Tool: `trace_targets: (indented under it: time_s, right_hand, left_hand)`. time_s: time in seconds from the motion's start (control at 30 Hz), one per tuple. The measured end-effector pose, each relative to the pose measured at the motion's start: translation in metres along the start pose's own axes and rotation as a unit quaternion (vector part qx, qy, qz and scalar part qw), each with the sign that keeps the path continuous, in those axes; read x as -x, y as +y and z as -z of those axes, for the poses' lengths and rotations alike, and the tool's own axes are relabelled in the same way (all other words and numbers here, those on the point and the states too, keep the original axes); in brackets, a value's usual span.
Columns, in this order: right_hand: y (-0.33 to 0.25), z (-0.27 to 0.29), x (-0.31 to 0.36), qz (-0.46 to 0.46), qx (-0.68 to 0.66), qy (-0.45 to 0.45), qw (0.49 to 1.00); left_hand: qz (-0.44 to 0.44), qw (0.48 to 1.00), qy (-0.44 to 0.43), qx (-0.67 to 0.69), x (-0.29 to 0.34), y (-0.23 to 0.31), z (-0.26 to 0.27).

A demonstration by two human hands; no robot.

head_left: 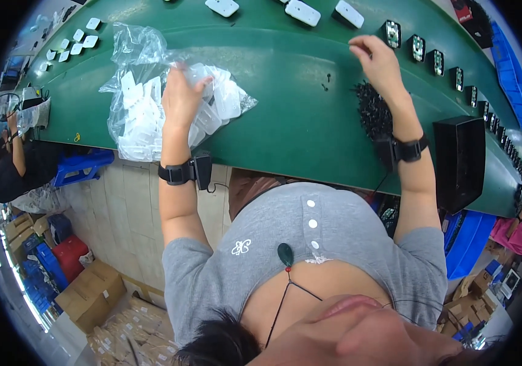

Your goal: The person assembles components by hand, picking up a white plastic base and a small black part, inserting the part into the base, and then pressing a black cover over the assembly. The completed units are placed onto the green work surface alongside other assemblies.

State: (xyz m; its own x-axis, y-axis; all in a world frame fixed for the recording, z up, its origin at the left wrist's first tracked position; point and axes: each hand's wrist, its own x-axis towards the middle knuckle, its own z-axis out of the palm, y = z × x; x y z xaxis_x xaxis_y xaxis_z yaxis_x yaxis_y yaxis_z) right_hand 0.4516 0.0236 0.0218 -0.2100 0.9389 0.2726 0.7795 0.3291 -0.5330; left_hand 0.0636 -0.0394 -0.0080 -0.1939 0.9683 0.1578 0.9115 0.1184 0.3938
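Fingers of the left hand (180,91) close loosely on white plastic pieces (221,100) inside the clear bag (136,55), while the right hand (375,60) pinches something too small to tell above the black screws (372,113).

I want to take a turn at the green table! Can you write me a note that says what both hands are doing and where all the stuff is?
Left hand: reaching into the clear plastic bag of white plastic pieces; whether it grips one is hidden.
Right hand: raised over the green table, fingertips pinched, above the pile of small black screws; anything pinched is too small to see.
Done: white covers and a row of small dark parts lie along the far edge.
Left: the bag is quite full, and many screws remain.
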Motion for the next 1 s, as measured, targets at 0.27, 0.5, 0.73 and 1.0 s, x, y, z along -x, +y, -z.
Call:
trace_targets:
  time_s: [0.27, 0.5, 0.73, 1.0]
  right_hand:
    - [-0.017, -0.039, 0.068, -0.029, -0.030, 0.042, 0.998]
    - [-0.030, -0.059, 0.058, 0.032, 0.110, 0.084, 0.990]
    - [-0.061, -0.032, 0.069, -0.069, -0.244, -0.016, 0.967]
    - [-0.079, -0.016, 0.088, -0.118, -0.465, -0.129, 0.868]
  left_hand:
    - [0.060, 0.919, 0.124, 0.370, 0.054, 0.032, 0.026]
    - [-0.045, 0.895, 0.017, 0.443, 0.089, 0.096, -0.002]
    - [-0.030, 0.839, -0.087, 0.537, 0.094, 0.124, -0.023]
    - [-0.193, 0.877, -0.059, 0.436, 0.089, 0.142, -0.029]
